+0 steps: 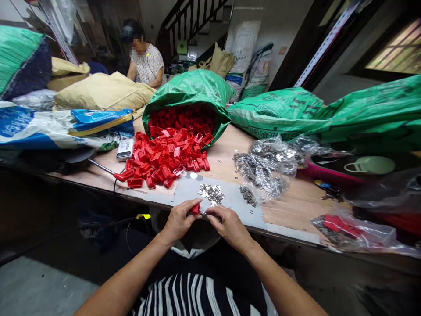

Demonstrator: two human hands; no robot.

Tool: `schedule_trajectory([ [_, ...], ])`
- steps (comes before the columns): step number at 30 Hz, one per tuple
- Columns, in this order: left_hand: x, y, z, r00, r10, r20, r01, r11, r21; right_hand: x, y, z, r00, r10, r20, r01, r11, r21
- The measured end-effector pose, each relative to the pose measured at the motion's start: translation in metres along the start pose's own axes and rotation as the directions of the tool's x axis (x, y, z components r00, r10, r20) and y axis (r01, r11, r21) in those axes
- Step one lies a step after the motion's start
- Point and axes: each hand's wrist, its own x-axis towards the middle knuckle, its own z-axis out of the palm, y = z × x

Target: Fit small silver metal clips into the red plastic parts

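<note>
Red plastic piece (196,209): pinched between thumb and fingers of left hand (177,223), at near edge of table (292,215). Probably light, stiff, slightly slippery; best held by opposite side walls. Right hand (232,226): closed on slim metallic item (204,213), exact form unclear.

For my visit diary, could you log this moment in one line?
left hand: holds red piece | right hand: pinches slim item, kind unclear | table: red heap, silver bits
</note>
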Motion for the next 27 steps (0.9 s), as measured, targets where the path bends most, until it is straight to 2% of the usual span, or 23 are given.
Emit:
schedule_trajectory([
  [12,0.0045,-0.0007,-0.0022,0.999,0.043,0.026,-0.043,0.999,0.003,0.0019,0.0035,0.0056,1.0,-0.025,-0.003,0.025,0.999,-0.047],
  [20,0.0074,0.0043,-0.0062,0.999,-0.03,0.03,0.032,0.998,-0.063,0.0047,0.0014,0.0008,0.999,0.015,0.037,-0.015,1.0,0.009],
  [27,0.008,0.0029,-0.0054,0.999,-0.05,0.015,0.051,0.996,-0.073,0.0059,-0.0046,0.0025,0.998,0.06,0.021,-0.059,0.997,-0.049],
])
